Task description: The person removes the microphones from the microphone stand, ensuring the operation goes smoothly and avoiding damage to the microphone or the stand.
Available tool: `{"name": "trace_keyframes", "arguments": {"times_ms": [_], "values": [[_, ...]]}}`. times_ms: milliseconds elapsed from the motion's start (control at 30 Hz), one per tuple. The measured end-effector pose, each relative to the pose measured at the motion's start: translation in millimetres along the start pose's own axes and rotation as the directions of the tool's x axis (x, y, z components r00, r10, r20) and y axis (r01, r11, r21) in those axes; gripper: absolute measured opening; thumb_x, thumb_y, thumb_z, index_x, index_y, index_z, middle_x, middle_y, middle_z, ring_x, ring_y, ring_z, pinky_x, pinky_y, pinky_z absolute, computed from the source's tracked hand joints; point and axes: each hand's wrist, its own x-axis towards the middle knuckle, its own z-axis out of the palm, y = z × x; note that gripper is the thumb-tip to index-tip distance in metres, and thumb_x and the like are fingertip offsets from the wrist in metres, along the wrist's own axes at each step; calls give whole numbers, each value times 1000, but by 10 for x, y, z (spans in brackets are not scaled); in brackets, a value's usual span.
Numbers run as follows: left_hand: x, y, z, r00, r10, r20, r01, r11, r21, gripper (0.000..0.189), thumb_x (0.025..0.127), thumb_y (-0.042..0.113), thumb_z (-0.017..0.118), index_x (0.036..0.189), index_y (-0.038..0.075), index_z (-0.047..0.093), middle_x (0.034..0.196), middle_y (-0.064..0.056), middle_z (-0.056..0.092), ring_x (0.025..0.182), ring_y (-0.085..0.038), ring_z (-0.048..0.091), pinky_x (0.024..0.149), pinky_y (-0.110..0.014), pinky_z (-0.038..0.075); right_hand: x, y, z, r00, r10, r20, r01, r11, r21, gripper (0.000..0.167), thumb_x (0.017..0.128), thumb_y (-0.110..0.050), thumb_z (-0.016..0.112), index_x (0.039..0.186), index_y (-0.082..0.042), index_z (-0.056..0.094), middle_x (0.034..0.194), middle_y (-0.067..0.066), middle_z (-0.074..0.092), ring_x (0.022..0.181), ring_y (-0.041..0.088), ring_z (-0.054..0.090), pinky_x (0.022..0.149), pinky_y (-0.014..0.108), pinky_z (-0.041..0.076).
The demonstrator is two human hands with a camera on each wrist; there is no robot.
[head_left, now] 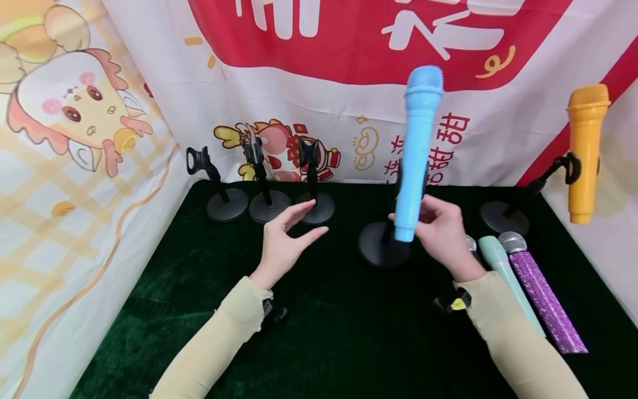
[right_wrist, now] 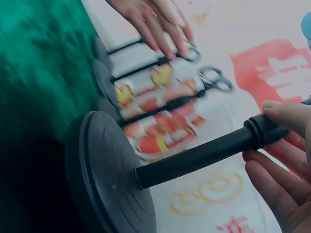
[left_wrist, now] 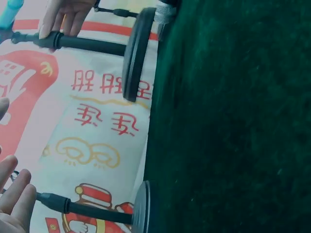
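A light blue microphone [head_left: 418, 149] stands nearly upright in the clip of a black microphone stand [right_wrist: 194, 162]. My right hand [head_left: 441, 233] holds this stand by its pole, thumb on one side and fingers on the other, just behind the microphone. The round base [head_left: 384, 245] is below; whether it touches the cloth I cannot tell. My left hand [head_left: 284, 241] hovers with fingers and thumb apart, holding nothing. Just beyond it is one of three bare microphone stands [head_left: 316, 208], the rightmost in their row.
At the right, a yellow microphone [head_left: 588, 155] sits in another stand [head_left: 504, 218]. Near my right forearm lie a mint microphone [head_left: 510, 277], a purple glittery one [head_left: 545, 299] and a partly hidden silver-headed one [head_left: 471, 243]. Dark green cloth [head_left: 344, 332] covers the table; printed fabric [head_left: 344, 100] hangs behind.
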Motion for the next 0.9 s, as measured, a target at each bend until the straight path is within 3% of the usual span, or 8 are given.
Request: {"name": "trace_keyframes", "arguments": {"times_ms": [300, 500, 767, 900], "values": [[-97, 34, 65, 998, -1, 70, 1, 1000, 0, 51, 87, 33, 84, 134, 33, 64, 136, 10, 63, 127, -12, 58, 107, -33, 45, -133, 4, 429, 995, -20, 102, 17, 999, 35, 20, 83, 11, 78, 101, 7, 72, 92, 15, 74, 83, 16, 71, 78, 26, 59], [-134, 60, 98, 995, -5, 103, 6, 1000, -14, 53, 87, 30, 84, 136, 28, 63, 138, 3, 62, 128, -11, 57, 108, -35, 45, -160, 225, 618, 988, -2, 153, -6, 999, 51, 25, 83, 8, 81, 106, 2, 72, 98, 11, 74, 86, 21, 71, 80, 34, 60], [-142, 53, 141, 992, 25, 127, -21, 999, -32, 56, 87, 19, 84, 138, 26, 62, 139, 2, 62, 128, -13, 56, 108, -37, 45, -184, 319, 713, 975, 7, 222, -28, 996, 88, 25, 87, -6, 83, 110, -7, 73, 103, 3, 73, 91, 18, 71, 83, 34, 60], [-147, 54, 173, 990, 27, 139, -23, 999, -34, 56, 87, 15, 84, 138, 23, 62, 139, 3, 62, 129, -13, 56, 108, -37, 45, -174, 353, 633, 965, 28, 260, -53, 995, 89, 31, 86, -10, 84, 115, -10, 72, 108, 2, 72, 97, 19, 70, 87, 42, 59]]}}
